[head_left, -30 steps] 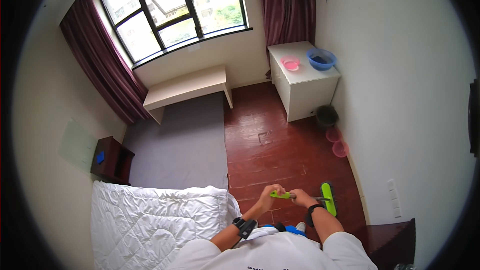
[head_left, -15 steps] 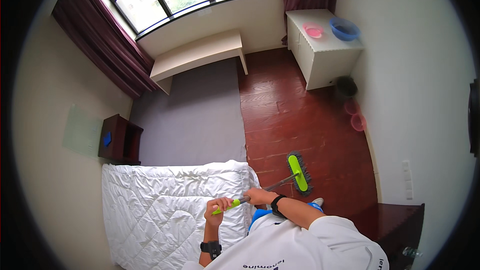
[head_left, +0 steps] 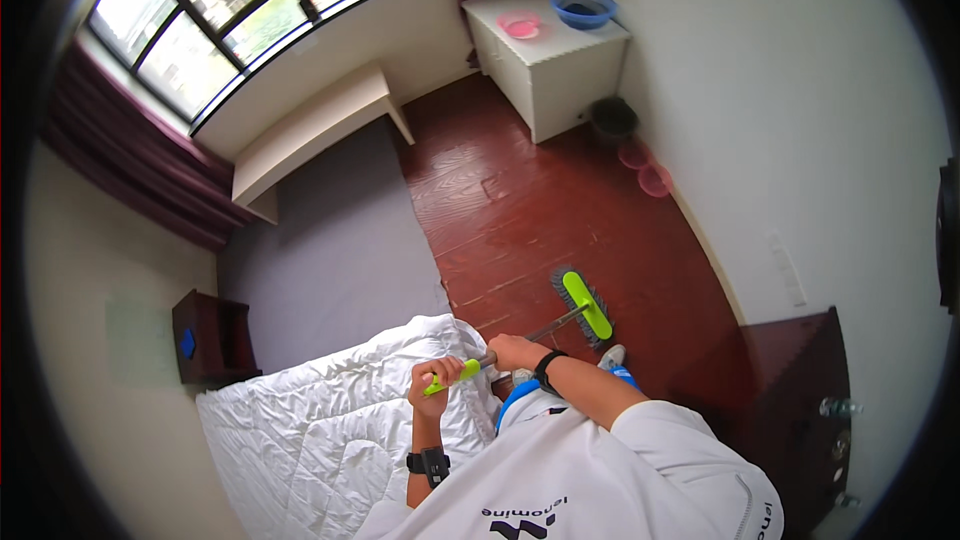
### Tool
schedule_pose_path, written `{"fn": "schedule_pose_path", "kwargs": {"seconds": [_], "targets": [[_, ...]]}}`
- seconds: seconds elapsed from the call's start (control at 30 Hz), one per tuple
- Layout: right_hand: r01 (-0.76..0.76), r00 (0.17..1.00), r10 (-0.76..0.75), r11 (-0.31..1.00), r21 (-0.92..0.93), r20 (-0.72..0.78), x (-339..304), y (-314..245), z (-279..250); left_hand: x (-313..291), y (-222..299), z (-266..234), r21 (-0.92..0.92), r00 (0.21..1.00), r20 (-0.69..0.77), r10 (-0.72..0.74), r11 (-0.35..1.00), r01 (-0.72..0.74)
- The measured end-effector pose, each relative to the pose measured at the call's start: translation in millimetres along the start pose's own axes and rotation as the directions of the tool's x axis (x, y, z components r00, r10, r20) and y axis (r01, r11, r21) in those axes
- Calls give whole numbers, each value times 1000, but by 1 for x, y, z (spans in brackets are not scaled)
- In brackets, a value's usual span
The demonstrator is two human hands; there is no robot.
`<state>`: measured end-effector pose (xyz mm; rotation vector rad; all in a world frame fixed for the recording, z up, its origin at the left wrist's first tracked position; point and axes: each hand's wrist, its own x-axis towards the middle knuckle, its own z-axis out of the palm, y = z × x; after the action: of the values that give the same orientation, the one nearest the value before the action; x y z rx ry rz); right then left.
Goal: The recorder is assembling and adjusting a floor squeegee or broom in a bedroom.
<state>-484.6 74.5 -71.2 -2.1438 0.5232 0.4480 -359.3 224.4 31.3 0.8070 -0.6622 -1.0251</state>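
Observation:
A mop with a green head [head_left: 587,306] and grey fringe lies flat against the red-brown wooden floor [head_left: 520,215], to the right of the bed. Its pole slants up toward me. My left hand [head_left: 436,383] is wrapped round the green grip at the pole's end. Farther down, my right hand [head_left: 516,351] closes round the grey pole. Just past my left hand spreads a white quilt [head_left: 330,420] on the bed. My shoes show close behind the mop head.
A grey sheet [head_left: 320,230] covers the area beyond the quilt, beside a dark nightstand [head_left: 215,338]. A white bench [head_left: 310,130] stands under the window. A white cabinet [head_left: 545,75] carries a pink basin [head_left: 519,26] and a blue basin [head_left: 583,8]. A black bin [head_left: 613,119] and pink basins [head_left: 654,180] line the right wall.
My view has turned to the right, so the room appears shifted left and tilted. The mop head is slightly nearer to my feet. Both hands keep their hold on the mop.

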Motion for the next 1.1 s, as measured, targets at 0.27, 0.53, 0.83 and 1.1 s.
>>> {"fn": "schedule_pose_path", "kwargs": {"seconds": [0.27, 0.53, 0.83, 1.1], "targets": [[-309, 903, 345, 936, 170, -257, -102, 184, 3, 56, -150, 80, 186, 868, 351, -352, 934, 303], [-294, 694, 439, 896, 332, -570, -242, 303, 20, 73, -270, 210, 271, 635, 605, -481, 874, 403], [-89, 494, 415, 898, 431, -764, -274, 362, -27, 132, -318, 291, 142, 700, 554, -451, 880, 454], [-32, 525, 316, 935, 352, -790, -247, 351, -18, 125, -299, 264, 156, 779, 441, -445, 893, 422]]}}
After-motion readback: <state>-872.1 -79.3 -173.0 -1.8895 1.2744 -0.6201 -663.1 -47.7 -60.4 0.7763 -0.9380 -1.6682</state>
